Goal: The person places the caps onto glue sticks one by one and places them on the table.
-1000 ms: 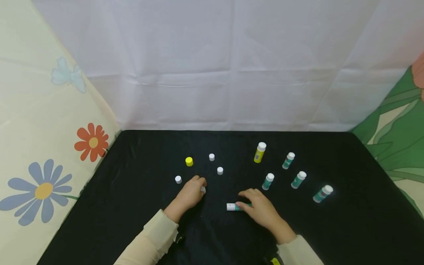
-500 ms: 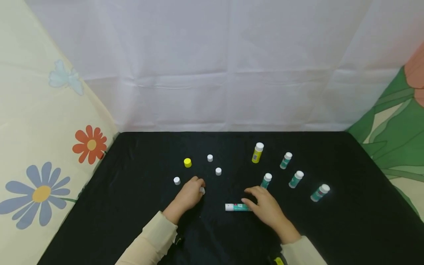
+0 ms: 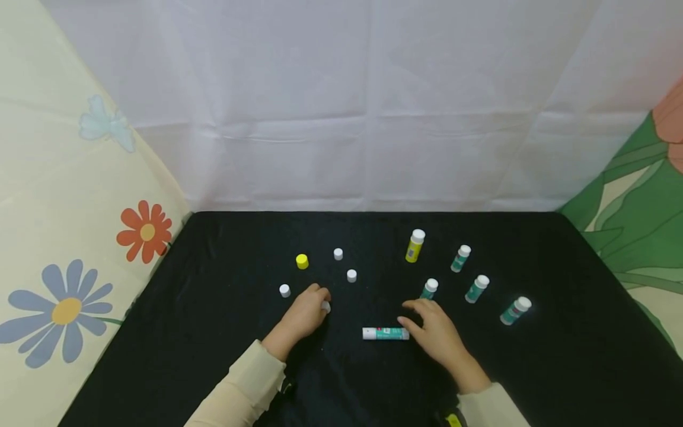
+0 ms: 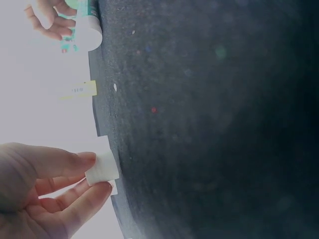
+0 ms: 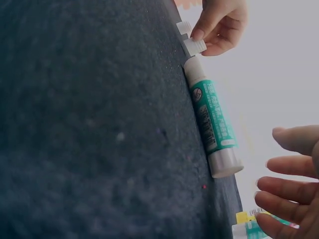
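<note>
A white ridged cap (image 4: 103,167) is pinched between the thumb and fingers of my left hand (image 3: 305,311), low over the black cloth. To its right, a teal-and-white glue stick (image 3: 385,334) lies on its side, white end toward the left hand. My right hand (image 3: 434,332) hovers just beyond the glue stick's right end, fingers spread and loosely bent, with nothing in them. In the right wrist view a gap shows between the fingers (image 5: 284,189) and the stick. A standing teal glue stick (image 3: 428,289) is partly hidden behind the right hand.
Left of centre stand a yellow cap (image 3: 302,261) and white caps (image 3: 351,276). Toward the right, a yellow glue stick (image 3: 414,248) and several teal glue sticks (image 3: 477,289) stand upright. A white curtain (image 3: 299,118) hangs behind the black table (image 3: 224,267).
My right hand has come off the lying glue stick and drawn back to the right, uncovering its right end. The left hand keeps its pinch on the cap in the same place.
</note>
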